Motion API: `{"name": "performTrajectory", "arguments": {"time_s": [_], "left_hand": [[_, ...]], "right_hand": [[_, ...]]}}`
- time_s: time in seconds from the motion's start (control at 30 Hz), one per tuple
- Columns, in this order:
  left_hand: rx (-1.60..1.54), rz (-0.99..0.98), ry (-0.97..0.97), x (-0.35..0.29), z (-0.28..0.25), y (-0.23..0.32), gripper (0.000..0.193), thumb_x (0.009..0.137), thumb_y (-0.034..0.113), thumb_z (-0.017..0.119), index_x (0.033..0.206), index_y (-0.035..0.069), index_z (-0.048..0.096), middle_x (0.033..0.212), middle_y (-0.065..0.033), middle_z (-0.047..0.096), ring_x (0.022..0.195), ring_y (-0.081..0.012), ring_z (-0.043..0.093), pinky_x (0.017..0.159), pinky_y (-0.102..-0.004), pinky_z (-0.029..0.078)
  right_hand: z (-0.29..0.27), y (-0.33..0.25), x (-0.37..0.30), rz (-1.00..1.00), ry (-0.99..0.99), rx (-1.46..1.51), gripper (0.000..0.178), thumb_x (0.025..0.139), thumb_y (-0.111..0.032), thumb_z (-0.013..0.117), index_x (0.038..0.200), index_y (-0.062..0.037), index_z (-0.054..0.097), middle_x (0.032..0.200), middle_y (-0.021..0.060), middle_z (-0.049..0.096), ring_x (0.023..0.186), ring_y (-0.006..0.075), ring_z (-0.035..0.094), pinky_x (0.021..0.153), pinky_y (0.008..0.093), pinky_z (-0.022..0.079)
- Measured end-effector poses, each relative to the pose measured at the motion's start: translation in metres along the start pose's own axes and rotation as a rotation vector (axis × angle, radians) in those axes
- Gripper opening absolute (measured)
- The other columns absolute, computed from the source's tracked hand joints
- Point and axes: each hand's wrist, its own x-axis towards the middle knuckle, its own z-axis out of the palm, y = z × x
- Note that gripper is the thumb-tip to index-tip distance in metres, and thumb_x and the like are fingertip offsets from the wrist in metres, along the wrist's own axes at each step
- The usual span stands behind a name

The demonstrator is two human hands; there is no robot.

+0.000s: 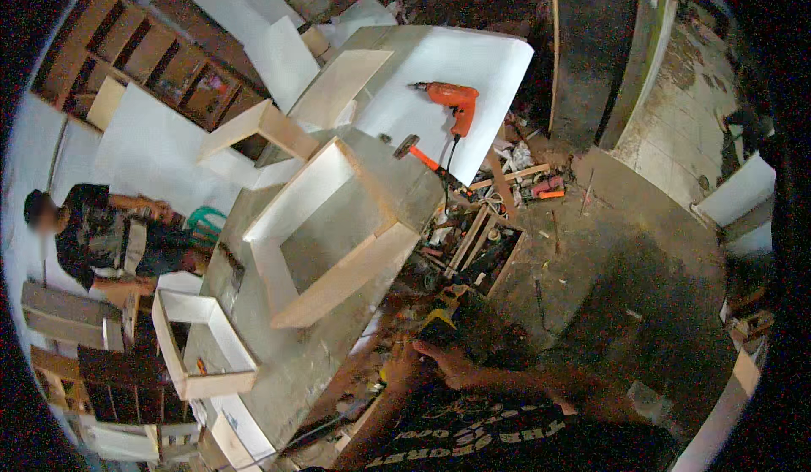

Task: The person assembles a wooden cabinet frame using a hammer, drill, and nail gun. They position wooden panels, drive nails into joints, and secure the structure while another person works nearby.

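Observation:
My left hand (pixel 404 364) and my right hand (pixel 446 364) are close together, low in front of my body, beside the near edge of the workbench (pixel 312 371). Both look closed, but the dim light hides what is in them, if anything. Just beyond them shows a dark thing with a yellow part (pixel 441 316); I cannot tell whether they touch it. On the bench a rectangular wooden frame (pixel 338 290) with white inner faces stands on edge. An orange corded drill (pixel 456 96) rests on a white panel (pixel 498 58), and a hammer (pixel 422 153) with an orange handle lies nearby.
A smaller frame (pixel 224 385) sits at the bench's left end. Beside the bench, a wooden toolbox (pixel 507 257) and scattered tools and scraps lie on the floor (pixel 608 219). At left, another person (pixel 127 236) is near leaning white panels (pixel 160 147) and a shelf unit (pixel 127 37).

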Motion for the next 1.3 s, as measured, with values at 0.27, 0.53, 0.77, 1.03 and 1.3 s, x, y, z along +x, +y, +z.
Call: {"name": "performTrajectory", "arguments": {"time_s": [0.27,0.53,0.77,1.03,1.3], "left_hand": [[-0.391,0.740,-0.219,0.156,-0.129,0.004,0.055,0.085,0.032,0.074,0.129,0.003,0.056,0.124,-0.0216,0.062,0.118,-0.0385,0.059,0.100,-0.0458,0.048],[-0.633,0.288,-0.017,0.474,-0.097,0.086,0.070,0.080,0.032,0.080,0.133,-0.003,0.052,0.125,-0.0243,0.063,0.119,-0.0354,0.059,0.102,-0.0406,0.046],[-0.138,-0.057,0.000,0.660,-0.018,0.102,0.089,0.074,0.049,0.074,0.138,-0.005,0.046,0.129,-0.0283,0.058,0.119,-0.0400,0.059,0.102,-0.0452,0.048],[-0.082,-0.114,0.110,0.680,0.004,0.099,0.061,0.077,0.055,0.063,0.106,0.002,0.071,0.105,-0.0206,0.072,0.103,-0.0356,0.069,0.088,-0.0439,0.055],[-0.893,-0.120,0.255,0.512,-0.114,0.151,0.084,0.076,0.024,0.077,0.142,-0.006,0.036,0.123,-0.0285,0.059,0.110,-0.0359,0.062,0.097,-0.0417,0.048]], "right_hand": [[-0.045,0.082,0.070,-0.281,-0.038,0.256,0.048,0.101,-0.027,0.058,0.143,-0.0089,0.044,0.143,0.0092,0.050,0.110,0.0188,0.059,0.087,0.0350,0.052],[-0.108,0.231,0.119,-0.465,-0.121,0.179,0.050,0.108,-0.021,0.040,0.153,-0.0054,0.026,0.150,0.0146,0.042,0.126,0.0257,0.051,0.097,0.0393,0.052],[-0.121,0.220,0.105,-0.104,-0.138,0.315,0.046,0.104,-0.022,0.045,0.145,-0.0048,0.032,0.141,0.0140,0.046,0.119,0.0261,0.053,0.095,0.0391,0.052],[-0.146,0.221,0.070,0.112,-0.209,0.355,0.041,0.101,-0.023,0.050,0.135,-0.0042,0.039,0.130,0.0134,0.050,0.111,0.0266,0.056,0.092,0.0389,0.052],[-0.171,0.206,0.082,0.149,-0.184,0.296,0.036,0.097,-0.023,0.055,0.126,-0.0036,0.045,0.119,0.0127,0.054,0.104,0.0272,0.058,0.089,0.0387,0.052]]}}
